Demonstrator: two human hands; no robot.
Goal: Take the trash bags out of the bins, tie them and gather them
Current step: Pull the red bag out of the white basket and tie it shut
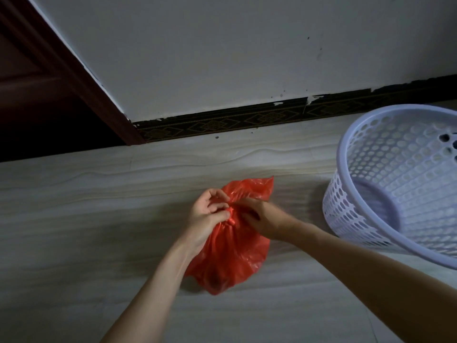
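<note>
Thin plastic, hard plastic, polished tile
Red trash bag (230, 253) — glossy, crinkled film; white perforated bin (395, 184) — smooth plastic; floor (99, 194) faintly sheened.

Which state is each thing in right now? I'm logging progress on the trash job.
Red bag: out of the bin, on the floor, neck gathered into a knot.
White bin: no bag inside, tilted.
Left hand: pinches the bag's neck.
Right hand: pinches the bag's neck.

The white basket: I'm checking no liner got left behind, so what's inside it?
The white basket shows only its own perforated wall and bare base, no bag. Its right part is cut off by the frame.
</note>
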